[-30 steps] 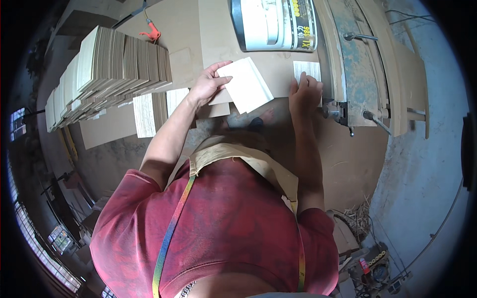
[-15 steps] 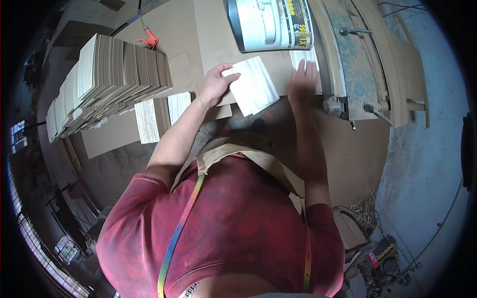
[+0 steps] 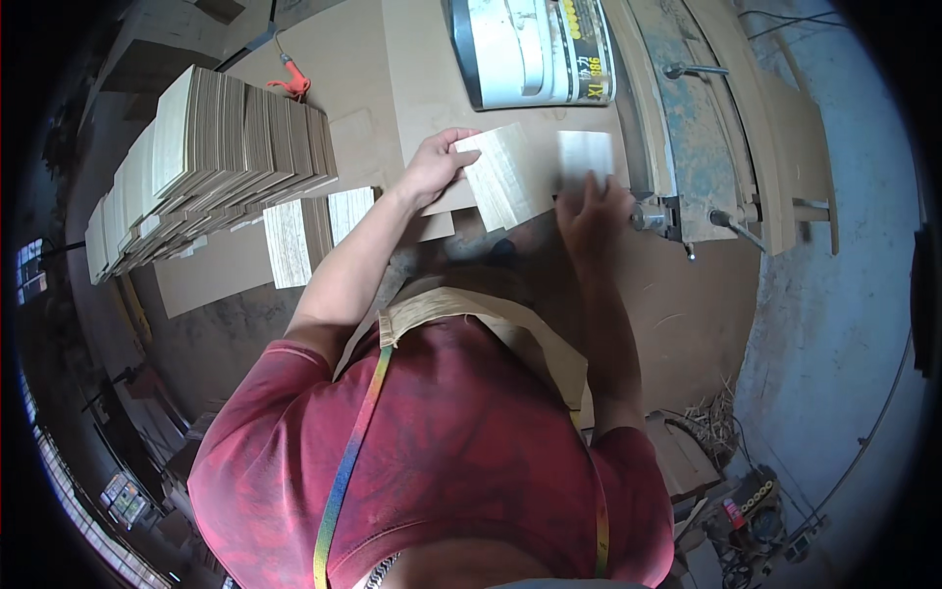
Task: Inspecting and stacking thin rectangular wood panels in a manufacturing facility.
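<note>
Two hands at work in the head view: the left hand (image 3: 432, 167) has its grip closed on the near edge of a pale wood veneer sheet (image 3: 510, 177) lying flat on the brown worktop (image 3: 412, 59), while the right hand (image 3: 592, 211) rests with fingers spread flat, clamping nothing, on a smaller pale piece (image 3: 585, 155) just beside it. Left of them sits a slanted stack of veneer sheets (image 3: 216, 157); a white and black machine (image 3: 535, 49) stands beyond.
</note>
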Demonstrator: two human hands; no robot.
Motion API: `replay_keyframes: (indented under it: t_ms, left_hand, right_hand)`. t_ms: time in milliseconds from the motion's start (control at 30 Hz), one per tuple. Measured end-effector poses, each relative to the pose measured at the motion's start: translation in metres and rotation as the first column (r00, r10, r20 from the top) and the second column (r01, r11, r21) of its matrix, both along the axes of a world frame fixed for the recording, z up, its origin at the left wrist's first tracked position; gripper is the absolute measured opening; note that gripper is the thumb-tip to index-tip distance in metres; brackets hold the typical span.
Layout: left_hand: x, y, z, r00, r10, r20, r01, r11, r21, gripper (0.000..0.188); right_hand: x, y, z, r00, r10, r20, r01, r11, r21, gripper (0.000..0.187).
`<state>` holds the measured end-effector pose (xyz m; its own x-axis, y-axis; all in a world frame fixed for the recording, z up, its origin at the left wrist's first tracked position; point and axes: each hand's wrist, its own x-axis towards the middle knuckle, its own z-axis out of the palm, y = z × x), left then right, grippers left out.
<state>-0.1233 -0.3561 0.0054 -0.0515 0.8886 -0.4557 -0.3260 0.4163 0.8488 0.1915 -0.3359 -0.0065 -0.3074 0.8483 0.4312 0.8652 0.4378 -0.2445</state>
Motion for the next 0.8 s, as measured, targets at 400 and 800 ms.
replay_keyframes:
  t_ms: [400, 800]
  left_hand:
    - [0.034, 0.014, -0.001, 0.956, 0.165, -0.244, -0.177, 0.984, -0.027, 0.014]
    - [0.023, -0.001, 0.017, 0.946, 0.09, -0.31, -0.136, 0.982, -0.128, 0.013]
  right_hand:
    - [-0.064, 0.021, 0.02, 0.978, 0.19, -0.09, -0.194, 0.98, -0.04, 0.059]
    - [0.006, 0.042, -0.007, 1.0, 0.01, 0.01, -0.01, 1.0, 0.019, 0.047]
